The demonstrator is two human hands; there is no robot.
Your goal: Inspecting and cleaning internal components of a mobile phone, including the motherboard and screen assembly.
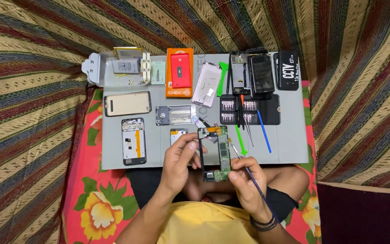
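The person is sitting cross-legged behind a grey work mat (290, 149) that is lying over a red flowered cloth (93, 205) and striped fabric (28, 81).

The left hand (179, 165) is pinching the left edge of an opened phone frame (214, 153) between thumb and fingers, holding it upright just above the near edge of the mat. A green circuit board (224, 156) is sitting in the right half of that frame. The right hand (244, 178) is closing around the frame's lower right corner while also gripping one thin dark-handled brush (253, 178), whose tip is lying beside the board and whose handle is running back past the wrist. Dark bands (263, 223) are circling that wrist.

On the mat about a dozen phones and phone parts are lying spread out. In the far row: one white blister package (92, 68), one battery (127, 66) with a yellowish flat part behind it, one pale green card (158, 73), one red back cover on an orange card (180, 72), one silver back cover (207, 84), two dark phones (256, 74) standing side by side, and one black box with white lettering (287, 70). Nearer: one beige phone (127, 104) lying sideways, one opened phone with an orange strip (134, 141), one metal midframe (174, 115), and one small part (178, 134) partly hidden by the left hand.

One black case (269, 110) is lying open and is holding two blocks of screwdriver bits (238, 110). Two green pry tools (222, 79), one blue stick (264, 131) and one pair of tweezers (248, 131) are lying around it.
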